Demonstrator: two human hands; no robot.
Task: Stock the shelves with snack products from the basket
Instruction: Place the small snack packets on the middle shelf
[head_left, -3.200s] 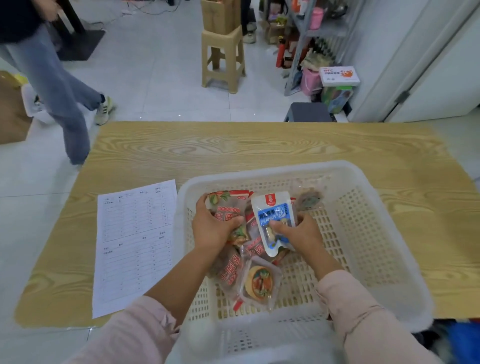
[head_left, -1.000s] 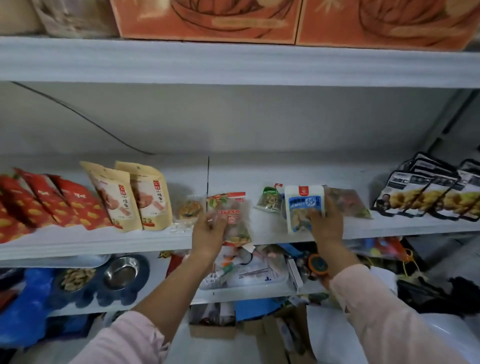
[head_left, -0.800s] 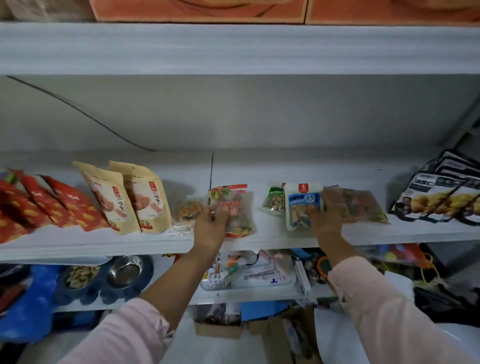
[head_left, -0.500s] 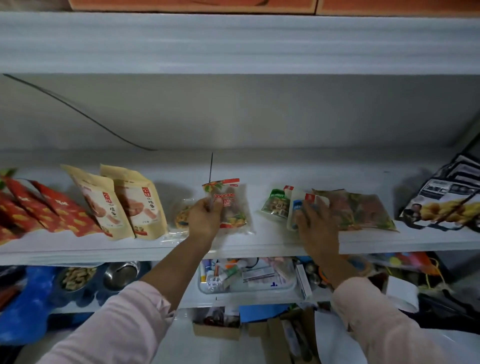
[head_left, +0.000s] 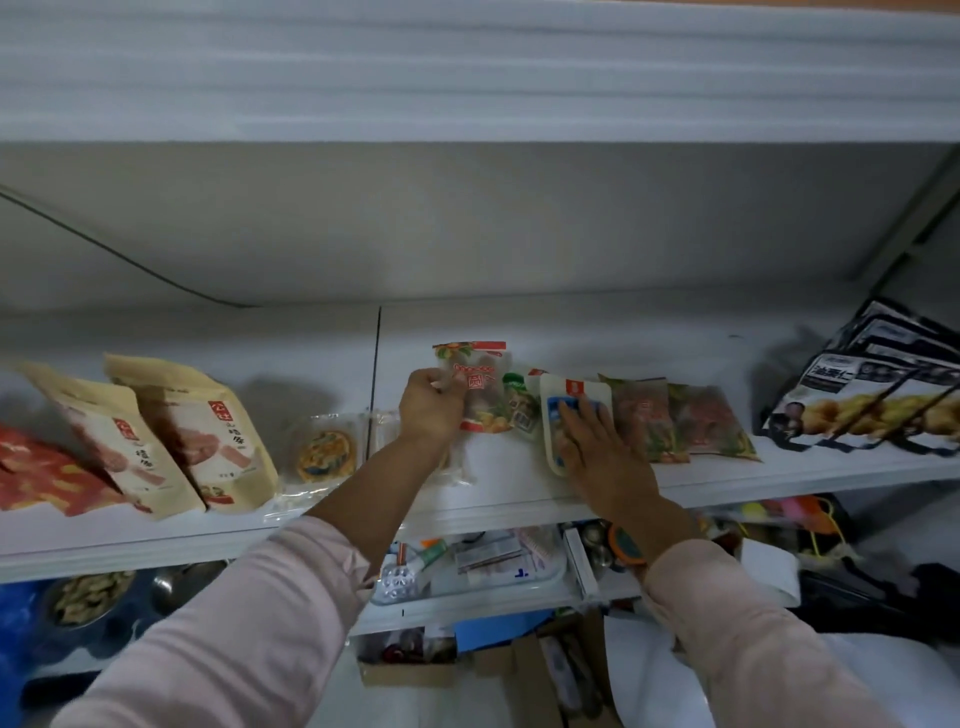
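Red-topped packet: a clear pouch with dark snacks inside, propped up over the shelf just right of the thin black seam, its lower edge at the board.
White-and-blue packet: lies flat on the same shelf, just right of a small green packet and touching the mixed-colour flat packets on its far side.
Handling: I'd judge both light, soft and crinkly, with slick film that slides easily. The contents look lumpy, so they won't stand without leaning on something.
Where to hold: the sealed edge or a side seam, pinched. Squeezing the middle risks crushing what's inside.
Left hand: fingers curled at the left edge of the red-topped packet, pinching it and tilting it upright.
Right hand: fingers straight and spread, palm down, pressing the white-and-blue packet flat. It grips nothing.
Neighbours: 2 tan pouches lean further left, a round-biscuit packet lies between them and the left hand, and black bags are stacked at the far right.
Basket: not in sight from here.
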